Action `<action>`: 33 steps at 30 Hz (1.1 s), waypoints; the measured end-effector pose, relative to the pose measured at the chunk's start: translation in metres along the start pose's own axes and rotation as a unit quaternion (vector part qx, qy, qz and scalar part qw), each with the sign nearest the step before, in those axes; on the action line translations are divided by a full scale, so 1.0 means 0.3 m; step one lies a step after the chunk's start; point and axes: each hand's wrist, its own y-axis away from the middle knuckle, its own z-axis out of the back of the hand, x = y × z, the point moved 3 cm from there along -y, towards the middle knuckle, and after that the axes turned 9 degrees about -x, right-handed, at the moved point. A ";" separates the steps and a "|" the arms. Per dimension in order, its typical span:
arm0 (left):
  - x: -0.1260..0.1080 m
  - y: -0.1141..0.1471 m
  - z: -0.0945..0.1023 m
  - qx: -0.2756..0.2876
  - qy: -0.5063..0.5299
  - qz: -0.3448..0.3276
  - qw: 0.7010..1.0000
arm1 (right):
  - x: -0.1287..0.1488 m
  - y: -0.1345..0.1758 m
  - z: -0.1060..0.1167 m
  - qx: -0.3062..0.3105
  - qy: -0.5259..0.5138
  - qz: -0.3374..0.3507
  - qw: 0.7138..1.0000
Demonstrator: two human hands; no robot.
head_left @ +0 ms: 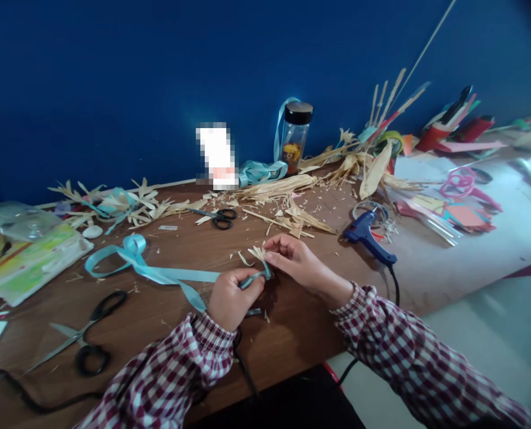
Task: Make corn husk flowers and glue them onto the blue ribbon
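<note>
Two hands pinch a small husk flower (pixel 257 254), left of the blue glue gun (pixel 366 235).

Nearest, well left of the glue gun, black-handled metal scissors (pixel 78 338) lie open on the brown table (pixel 158 307). The left hand (pixel 235 298) grips the light-blue band at the flower's base between thumb and curled fingers; the right hand (pixel 294 262) pinches its thin, papery petals. Smooth satin ribbon (pixel 176 275) loops away leftward. Beyond the glue gun, dry, fibrous corn husks (pixel 277 189) sprawl in ragged strips. Behind them, farther left, stands a clear cylindrical jar (pixel 299 132), black-lidded, with yellow and brownish contents (pixel 291 154). Far right of the gun, a tilted red cup (pixel 431 138) holds long-handled items.
</note>
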 end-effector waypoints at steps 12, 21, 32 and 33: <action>-0.007 0.003 0.007 -0.005 0.007 -0.010 1.000 | -0.021 0.007 -0.004 0.037 -0.029 -0.074 0.996; -0.004 0.016 -0.009 0.008 -0.020 -0.028 0.999 | -0.025 0.006 0.002 0.004 -0.032 -0.046 0.998; -0.005 0.026 -0.023 0.014 -0.037 -0.038 0.998 | -0.014 0.011 0.001 -0.006 0.038 0.003 0.999; -0.005 0.027 -0.023 0.015 -0.036 -0.036 0.999 | -0.011 0.013 0.001 -0.008 0.058 0.017 0.998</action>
